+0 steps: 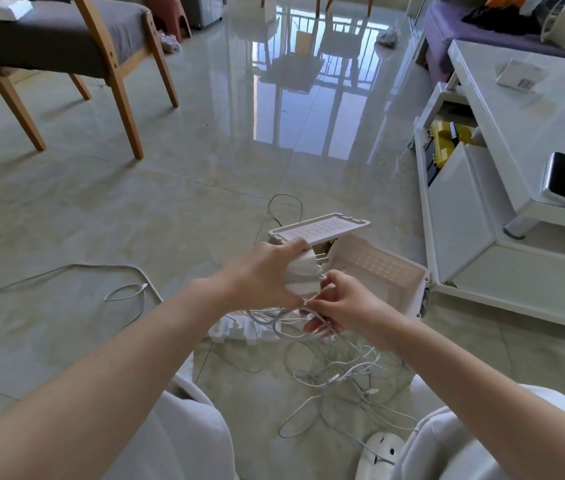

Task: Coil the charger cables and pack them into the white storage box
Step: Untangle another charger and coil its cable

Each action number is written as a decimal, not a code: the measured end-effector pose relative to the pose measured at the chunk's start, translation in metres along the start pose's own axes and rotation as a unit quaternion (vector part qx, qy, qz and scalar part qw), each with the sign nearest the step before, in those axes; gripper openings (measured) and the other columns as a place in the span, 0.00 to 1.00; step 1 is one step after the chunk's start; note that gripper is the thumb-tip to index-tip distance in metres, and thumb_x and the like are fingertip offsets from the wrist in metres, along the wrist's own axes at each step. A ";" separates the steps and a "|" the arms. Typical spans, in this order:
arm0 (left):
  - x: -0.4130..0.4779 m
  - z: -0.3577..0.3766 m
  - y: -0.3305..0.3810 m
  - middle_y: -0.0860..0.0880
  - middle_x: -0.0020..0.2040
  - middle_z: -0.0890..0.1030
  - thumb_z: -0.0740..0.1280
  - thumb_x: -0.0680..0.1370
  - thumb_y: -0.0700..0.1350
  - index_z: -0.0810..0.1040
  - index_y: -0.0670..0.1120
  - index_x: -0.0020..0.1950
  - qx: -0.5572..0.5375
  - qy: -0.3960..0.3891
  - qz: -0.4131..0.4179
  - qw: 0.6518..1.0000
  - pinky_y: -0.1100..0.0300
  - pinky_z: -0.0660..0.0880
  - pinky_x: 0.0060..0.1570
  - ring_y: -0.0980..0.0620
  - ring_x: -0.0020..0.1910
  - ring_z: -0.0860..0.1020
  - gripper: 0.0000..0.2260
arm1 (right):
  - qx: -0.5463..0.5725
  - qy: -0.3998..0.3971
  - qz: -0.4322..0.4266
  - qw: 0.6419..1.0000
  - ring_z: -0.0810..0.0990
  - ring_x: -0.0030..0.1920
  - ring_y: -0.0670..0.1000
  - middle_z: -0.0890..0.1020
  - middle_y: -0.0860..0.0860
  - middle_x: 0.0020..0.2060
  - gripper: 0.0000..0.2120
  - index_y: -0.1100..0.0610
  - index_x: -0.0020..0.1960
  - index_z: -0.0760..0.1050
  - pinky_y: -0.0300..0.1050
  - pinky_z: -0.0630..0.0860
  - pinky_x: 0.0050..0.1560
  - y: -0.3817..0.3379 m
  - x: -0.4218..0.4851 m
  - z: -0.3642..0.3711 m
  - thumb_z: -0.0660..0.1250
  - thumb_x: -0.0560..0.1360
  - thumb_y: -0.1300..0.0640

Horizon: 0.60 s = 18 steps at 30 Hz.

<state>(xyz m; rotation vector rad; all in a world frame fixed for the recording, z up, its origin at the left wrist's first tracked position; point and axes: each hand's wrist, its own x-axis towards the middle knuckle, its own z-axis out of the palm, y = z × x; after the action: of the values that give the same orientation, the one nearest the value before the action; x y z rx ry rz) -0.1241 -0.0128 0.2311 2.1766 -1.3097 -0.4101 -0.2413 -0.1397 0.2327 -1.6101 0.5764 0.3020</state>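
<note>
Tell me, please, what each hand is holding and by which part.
The left hand grips a white charger block around its body; the right hand pinches a white cable just below the block, with loops hanging down.

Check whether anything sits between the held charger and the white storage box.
Nothing visible does. The left hand grips the cable-wrapped charger right in front of the open white storage box, lid raised. The right hand pinches a cable that trails into the floor tangle.
</note>
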 end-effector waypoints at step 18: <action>-0.002 -0.009 0.013 0.48 0.33 0.79 0.69 0.67 0.58 0.74 0.42 0.49 0.135 0.262 0.100 0.950 0.65 0.69 0.22 0.52 0.23 0.69 0.21 | -0.030 0.110 -0.058 0.992 0.82 0.31 0.54 0.78 0.57 0.43 0.07 0.56 0.46 0.66 0.48 0.82 0.33 -0.002 0.005 -0.009 0.58 0.79 0.67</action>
<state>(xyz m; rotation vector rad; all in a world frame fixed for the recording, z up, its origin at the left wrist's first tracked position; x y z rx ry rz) -0.1295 -0.0128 0.2457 2.1250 -1.3080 0.4294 -0.2375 -0.1499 0.2327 -1.7408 0.6418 0.0552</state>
